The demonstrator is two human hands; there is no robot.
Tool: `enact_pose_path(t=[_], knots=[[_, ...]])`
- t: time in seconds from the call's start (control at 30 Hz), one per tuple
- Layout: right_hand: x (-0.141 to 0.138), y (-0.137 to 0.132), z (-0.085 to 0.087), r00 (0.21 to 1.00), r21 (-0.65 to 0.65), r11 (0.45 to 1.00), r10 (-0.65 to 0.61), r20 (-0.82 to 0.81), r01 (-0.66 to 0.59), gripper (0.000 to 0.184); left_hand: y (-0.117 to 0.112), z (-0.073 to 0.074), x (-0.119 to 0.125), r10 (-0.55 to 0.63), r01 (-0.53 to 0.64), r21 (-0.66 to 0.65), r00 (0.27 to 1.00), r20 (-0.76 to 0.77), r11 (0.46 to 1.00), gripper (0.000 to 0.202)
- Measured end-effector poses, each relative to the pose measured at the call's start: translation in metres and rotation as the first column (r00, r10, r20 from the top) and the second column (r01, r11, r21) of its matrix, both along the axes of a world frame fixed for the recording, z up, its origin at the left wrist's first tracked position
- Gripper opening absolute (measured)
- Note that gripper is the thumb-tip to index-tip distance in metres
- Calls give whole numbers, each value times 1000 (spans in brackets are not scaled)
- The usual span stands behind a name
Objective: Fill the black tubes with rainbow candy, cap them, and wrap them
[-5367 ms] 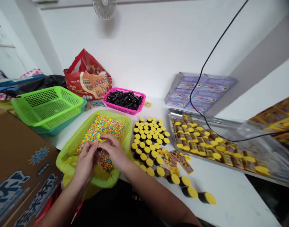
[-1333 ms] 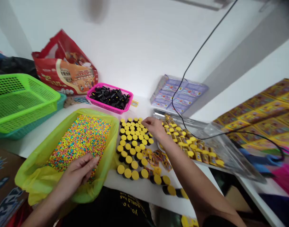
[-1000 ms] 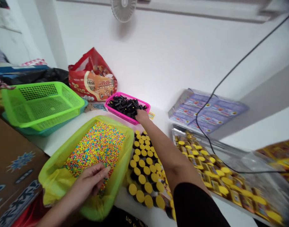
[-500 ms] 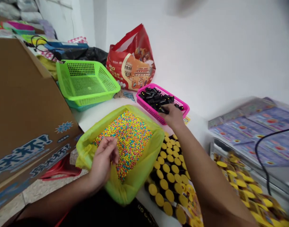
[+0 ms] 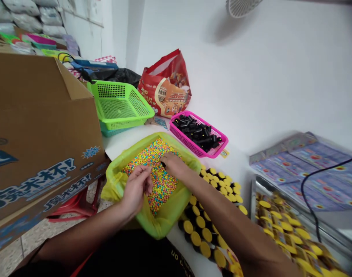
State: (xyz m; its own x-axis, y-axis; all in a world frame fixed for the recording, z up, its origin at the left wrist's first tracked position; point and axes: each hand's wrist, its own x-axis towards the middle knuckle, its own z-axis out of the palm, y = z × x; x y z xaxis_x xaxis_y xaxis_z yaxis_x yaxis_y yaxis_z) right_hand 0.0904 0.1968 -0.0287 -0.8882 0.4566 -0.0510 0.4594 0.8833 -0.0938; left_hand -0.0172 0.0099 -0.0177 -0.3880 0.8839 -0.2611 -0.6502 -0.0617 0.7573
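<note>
The right hand (image 5: 173, 165) sat low over the heap of tiny multicoloured beads (image 5: 157, 181), its grip narrow, fingertips pinched on what looked like a small black tube (image 5: 163, 164), mostly hidden by the fingers. Just left of that grip, the left hand (image 5: 135, 190) hung curled and half closed above the beads; whether it held anything inside the curl, I cannot tell. The beads lay directly beneath both grips, inside a yellow-green plastic bag (image 5: 164, 221) that lined a container on the desk (image 5: 236, 157). Beyond the right grip stood a pink basket (image 5: 190, 143) of black tubes (image 5: 197, 132). To the right of that grip, rows of yellow-capped tubes (image 5: 222, 181) stood beside a metal tray (image 5: 253, 200). A green basket (image 5: 130, 125) sat farther off, and a cardboard carton (image 5: 43, 134) rose left of the left grip.
</note>
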Motion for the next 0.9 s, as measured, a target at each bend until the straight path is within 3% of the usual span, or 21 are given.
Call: enact_pose_path(t=[0.1,0.2,0.3,0.4,0.5,0.63,0.7,0.77,0.83,0.9], knots=[[7,-4,1,994,-51,996,-77,-74,74,24,-1,-1,-1,-12,12,20,1000,3,1000,33],[23,-13,3,918,-319,935,-258,-302,157,23,-2,-3,-1,-43,43,17,999,-28,999,32],[36,-29,6,769,-576,816,-400,-499,51,25,0,-4,1,-66,66,-5,987,-144,998,29],[41,-54,11,674,-644,763,-453,-583,-44,28,2,-1,6,-32,52,46,935,-354,998,27],[44,-85,19,638,-604,796,-445,-629,-40,25,2,6,11,-91,177,135,871,-482,975,40],[63,-119,42,740,-385,920,-304,-600,66,25,-5,12,13,-290,348,25,816,-500,937,36],[92,-124,58,783,-347,934,-282,-554,91,29,-6,15,9,-329,358,-50,783,-528,932,39],[137,-123,72,741,-367,902,-404,-537,226,26,-4,20,3,-368,367,-122,736,-568,922,41],[193,-126,79,614,-388,802,-598,-516,455,16,-1,23,-3,-350,304,-185,694,-629,935,43],[249,-137,76,500,-375,653,-751,-430,658,15,2,22,-11,-363,246,-267,608,-706,932,47]])
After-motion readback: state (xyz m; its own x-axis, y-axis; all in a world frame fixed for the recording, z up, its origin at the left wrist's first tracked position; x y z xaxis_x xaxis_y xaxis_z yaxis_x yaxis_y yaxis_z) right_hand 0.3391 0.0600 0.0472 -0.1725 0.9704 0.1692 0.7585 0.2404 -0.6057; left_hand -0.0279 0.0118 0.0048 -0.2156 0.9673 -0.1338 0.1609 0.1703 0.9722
